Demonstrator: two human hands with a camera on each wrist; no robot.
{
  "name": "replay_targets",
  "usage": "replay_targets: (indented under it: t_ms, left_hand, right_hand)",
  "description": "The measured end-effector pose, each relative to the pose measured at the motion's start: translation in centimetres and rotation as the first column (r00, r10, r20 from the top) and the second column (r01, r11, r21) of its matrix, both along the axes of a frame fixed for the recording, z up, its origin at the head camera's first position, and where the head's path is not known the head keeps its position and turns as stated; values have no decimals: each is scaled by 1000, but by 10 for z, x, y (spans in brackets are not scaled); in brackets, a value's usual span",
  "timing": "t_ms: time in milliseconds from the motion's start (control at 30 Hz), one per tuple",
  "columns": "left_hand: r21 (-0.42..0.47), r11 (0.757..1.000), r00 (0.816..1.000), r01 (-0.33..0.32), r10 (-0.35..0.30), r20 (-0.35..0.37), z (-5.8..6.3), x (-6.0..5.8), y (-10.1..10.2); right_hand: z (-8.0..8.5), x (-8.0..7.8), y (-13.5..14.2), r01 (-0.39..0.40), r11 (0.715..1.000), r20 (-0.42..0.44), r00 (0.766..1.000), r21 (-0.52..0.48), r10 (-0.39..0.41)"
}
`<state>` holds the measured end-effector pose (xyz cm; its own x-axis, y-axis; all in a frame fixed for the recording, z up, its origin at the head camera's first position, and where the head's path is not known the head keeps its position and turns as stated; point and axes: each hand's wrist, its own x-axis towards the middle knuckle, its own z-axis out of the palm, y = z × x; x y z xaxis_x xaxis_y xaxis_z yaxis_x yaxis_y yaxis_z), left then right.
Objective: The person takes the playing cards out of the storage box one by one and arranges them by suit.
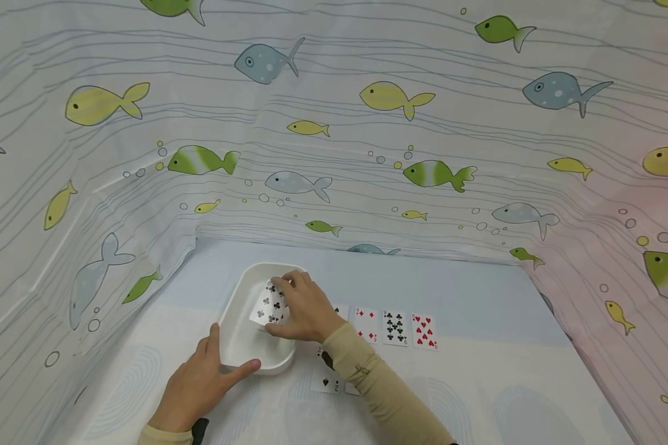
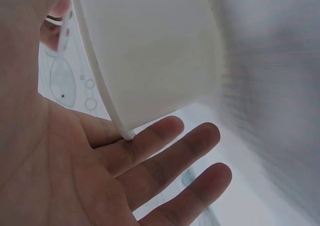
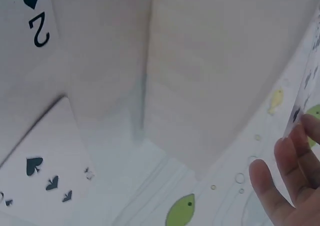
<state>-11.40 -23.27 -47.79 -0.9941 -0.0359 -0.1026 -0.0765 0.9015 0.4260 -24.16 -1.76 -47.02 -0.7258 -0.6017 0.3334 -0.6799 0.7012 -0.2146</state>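
Observation:
Over a white plastic tray, my right hand pinches playing cards between thumb and fingers. The front one is a clubs card, tilted; a red mark shows at its lower right. In the right wrist view, the fingers touch the edge of a card. My left hand rests against the tray's near left corner, thumb at the near rim and index finger along the left side. Its other fingers stretch out under the tray wall in the left wrist view.
Right of the tray lies a row with a four of diamonds, nine of clubs and eight of hearts. A two of spades lies nearer, partly under my right sleeve. Fish-print curtain encloses the table.

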Motion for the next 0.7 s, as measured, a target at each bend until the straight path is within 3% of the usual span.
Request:
replay_targets:
  t_ms: [133, 367, 700]
  left_hand:
    - [-2, 1000, 1000, 0, 0, 6, 0, 0, 0]
    - [-12, 1000, 1000, -10, 10, 14, -1, 0, 0]
    - [-4, 1000, 1000, -9, 9, 6, -2, 0, 0]
  right_hand:
    - [10, 8, 9, -24, 1000, -27, 999, -18, 23]
    - [18, 24, 25, -93, 995, -157, 983, 21, 95]
    - [24, 42, 57, -121, 992, -132, 983, 45, 126]
